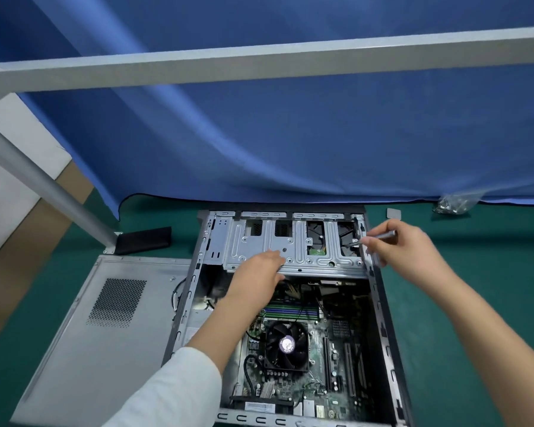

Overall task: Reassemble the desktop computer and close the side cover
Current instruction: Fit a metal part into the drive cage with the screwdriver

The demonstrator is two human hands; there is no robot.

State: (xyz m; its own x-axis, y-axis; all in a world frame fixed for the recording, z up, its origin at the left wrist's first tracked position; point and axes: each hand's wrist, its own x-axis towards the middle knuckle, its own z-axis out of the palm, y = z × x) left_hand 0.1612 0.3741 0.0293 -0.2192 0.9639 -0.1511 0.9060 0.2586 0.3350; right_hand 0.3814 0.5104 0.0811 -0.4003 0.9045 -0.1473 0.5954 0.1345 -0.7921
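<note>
Holding screwdriver (379,236) w/ right hand (395,246) inside open case (383,318).

- A repair or electronics workbench, by the look of it.
- Green mat (463,303) covers the bench.
- Blue cloth (290,134) hangs from a grey metal frame (259,61).
- An opened computer case (386,318) lies there, a bag of screws (452,204) near it.
</note>
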